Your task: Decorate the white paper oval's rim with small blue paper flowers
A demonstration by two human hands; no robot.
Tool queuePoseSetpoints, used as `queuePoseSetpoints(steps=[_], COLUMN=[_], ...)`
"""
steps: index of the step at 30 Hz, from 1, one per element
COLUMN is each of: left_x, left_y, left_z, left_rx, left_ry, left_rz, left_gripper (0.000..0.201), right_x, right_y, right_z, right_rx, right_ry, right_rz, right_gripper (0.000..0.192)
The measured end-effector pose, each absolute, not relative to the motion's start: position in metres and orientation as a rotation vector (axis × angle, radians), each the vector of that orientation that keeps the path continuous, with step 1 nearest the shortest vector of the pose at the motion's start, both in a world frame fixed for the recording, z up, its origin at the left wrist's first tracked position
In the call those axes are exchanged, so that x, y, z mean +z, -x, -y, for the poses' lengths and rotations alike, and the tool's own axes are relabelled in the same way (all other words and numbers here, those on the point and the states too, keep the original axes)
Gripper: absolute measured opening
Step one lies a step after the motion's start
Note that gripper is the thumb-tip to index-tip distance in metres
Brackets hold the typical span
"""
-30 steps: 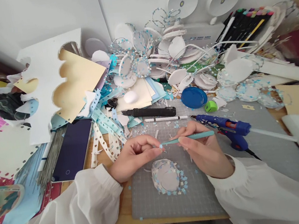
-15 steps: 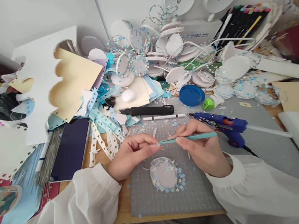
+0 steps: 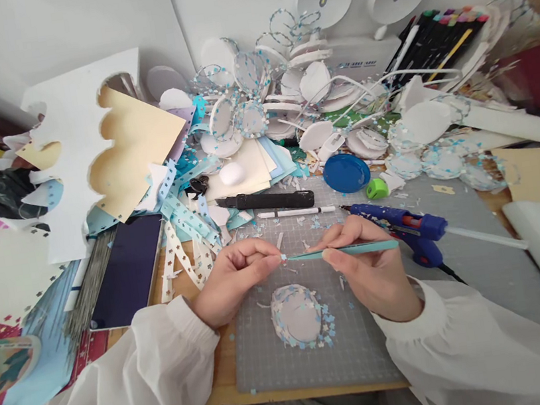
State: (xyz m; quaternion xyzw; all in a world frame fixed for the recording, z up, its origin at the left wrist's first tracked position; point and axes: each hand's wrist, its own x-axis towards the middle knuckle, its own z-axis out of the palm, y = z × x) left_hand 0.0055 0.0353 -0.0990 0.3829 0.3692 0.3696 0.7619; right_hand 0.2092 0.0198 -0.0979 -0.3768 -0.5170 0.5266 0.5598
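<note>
In my right hand is a pair of teal tweezers, pinched between thumb and fingers and lying nearly level. Their tip points left at a tiny pale paper flower or star by my left fingertips. My left hand is closed in a pinch, thumb against forefinger, at the edge of that small piece. Below the hands, on the grey cutting mat, lies a round white disc ringed with small blue and white paper shapes.
A blue hot glue gun lies right of my right hand, its glue stick pointing right. Beyond the hands are a black craft knife, a white pen and a blue lid. A phone and punched paper strips lie left.
My right hand and the tweezers have shifted slightly right. My left fingertips have drawn back a little left, so the small paper piece shows more between fingertips and tweezer tip.
</note>
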Motion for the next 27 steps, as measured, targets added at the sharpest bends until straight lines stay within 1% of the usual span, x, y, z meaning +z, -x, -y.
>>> queuePoseSetpoints(steps=[7,18,27], left_x=[-0.1034,-0.0995,-0.0988], left_y=[-0.0041,-0.0046,-0.0048], left_z=[-0.0343,-0.0343,-0.0343], left_rx=[0.852,0.816,0.802], left_ry=[-1.026,-1.057,-1.069], left_rz=[-0.864,-0.893,-0.881], left_gripper=[0.019,0.023,0.022], right_x=[-0.0984,-0.0980,-0.0947], right_y=[-0.2083,-0.2083,-0.2074], right_z=[-0.0214,-0.0204,-0.0226], right_rx=[1.215,1.207,1.236], right_ry=[0.930,0.940,0.920], right_rz=[1.167,1.239,1.143], right_gripper=[0.011,0.011,0.013])
